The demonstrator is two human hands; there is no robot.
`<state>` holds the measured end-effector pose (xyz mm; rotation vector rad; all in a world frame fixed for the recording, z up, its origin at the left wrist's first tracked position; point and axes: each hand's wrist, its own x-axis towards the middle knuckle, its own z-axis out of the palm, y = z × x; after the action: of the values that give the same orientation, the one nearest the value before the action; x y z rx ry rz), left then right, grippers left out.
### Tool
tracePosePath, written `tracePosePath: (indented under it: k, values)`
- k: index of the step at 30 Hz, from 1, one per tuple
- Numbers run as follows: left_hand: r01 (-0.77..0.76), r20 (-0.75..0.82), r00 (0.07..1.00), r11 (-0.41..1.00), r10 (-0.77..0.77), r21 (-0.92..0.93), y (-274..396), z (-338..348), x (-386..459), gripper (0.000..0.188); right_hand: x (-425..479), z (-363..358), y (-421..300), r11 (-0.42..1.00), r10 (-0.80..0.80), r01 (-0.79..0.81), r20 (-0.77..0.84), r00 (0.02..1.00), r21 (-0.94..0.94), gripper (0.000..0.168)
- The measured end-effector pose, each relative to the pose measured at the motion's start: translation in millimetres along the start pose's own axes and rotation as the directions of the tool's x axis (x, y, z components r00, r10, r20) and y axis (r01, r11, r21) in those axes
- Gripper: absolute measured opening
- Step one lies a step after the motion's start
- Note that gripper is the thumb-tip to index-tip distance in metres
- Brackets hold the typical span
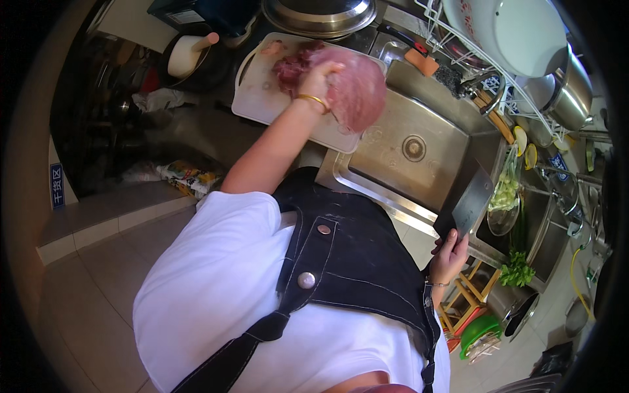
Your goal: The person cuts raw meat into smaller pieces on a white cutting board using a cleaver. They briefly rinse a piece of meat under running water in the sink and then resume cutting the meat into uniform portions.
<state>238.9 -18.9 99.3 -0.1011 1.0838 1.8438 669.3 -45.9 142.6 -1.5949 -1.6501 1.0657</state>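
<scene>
My left hand [319, 81], with a gold-coloured bracelet at the wrist, grips a large slab of raw meat [358, 88]. The slab looks blurred and hangs partly past the right edge of a white cutting board [265, 105]. Darker raw meat [290, 71] lies on the board beside the hand, and a small pale piece [273, 47] rests near its far left corner. At the right, my right hand [449, 255] holds a cleaver [467, 204], its broad dark blade pointing away from me over the sink's right side.
A steel sink [427, 118] adjoins the board on the right. Behind it are an orange sponge [421, 62] and a white wire rack [471, 51] with bowls. A metal lid [319, 17] sits behind the board. Bagged green vegetables [505, 184] hang at the right, above leafy greens [517, 269].
</scene>
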Motion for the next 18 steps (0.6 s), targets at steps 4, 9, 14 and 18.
tracePosePath:
  k: [4,9,14,18]
  values:
    - [-0.224,-0.103,0.972,0.968,0.213,-0.110,59,-33,4,0.040,1,23,-20,0.998,-0.054,0.055,0.014,0.998,-0.041,0.025]
    - [-0.325,-0.404,0.891,0.914,0.208,-0.245,95,-63,43,0.047,-10,60,-45,0.996,-0.064,0.065,0.030,0.998,-0.064,0.023]
    - [-0.250,-0.494,0.863,0.939,0.106,-0.236,82,-152,140,0.034,-29,96,-75,0.986,-0.103,0.116,0.109,0.989,-0.123,0.021]
    - [-0.012,-0.440,0.898,1.000,-0.002,-0.029,55,-202,137,0.040,-44,128,-94,0.971,-0.107,0.133,0.134,0.985,-0.199,0.019]
